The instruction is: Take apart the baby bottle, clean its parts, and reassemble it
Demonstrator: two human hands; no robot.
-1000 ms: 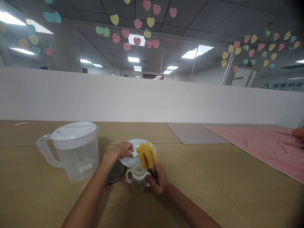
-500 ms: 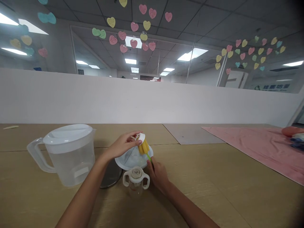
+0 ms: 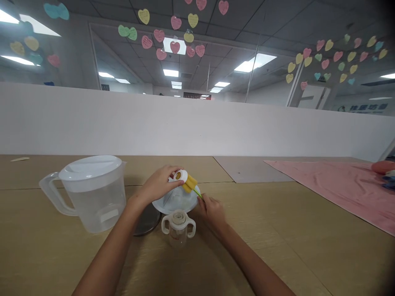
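My left hand (image 3: 163,181) is closed on a white bottle collar (image 3: 181,176) whose round opening shows. In my right hand (image 3: 212,209) is a sponge brush with a green handle (image 3: 198,193), its yellow sponge head (image 3: 190,183) against the collar. Whether the sponge reaches inside the collar I cannot tell. Both hands are above a white bowl (image 3: 160,205), whose contents are unclear. In front of the bowl stands a clear baby bottle (image 3: 178,228) with two white handles, upright and apart from my hands.
A lidded clear pitcher (image 3: 95,197) stands on the left. A dark round plate-like disc (image 3: 147,222) lies beside the bowl. Pink cloth (image 3: 333,185) covers the right side of the table, with an orange object (image 3: 382,167) at its edge. A white partition (image 3: 185,127) rises behind.
The sponge brush has tilted from steep toward level, its handle end moving right with my right hand. The collar has turned, so its opening now faces me more.
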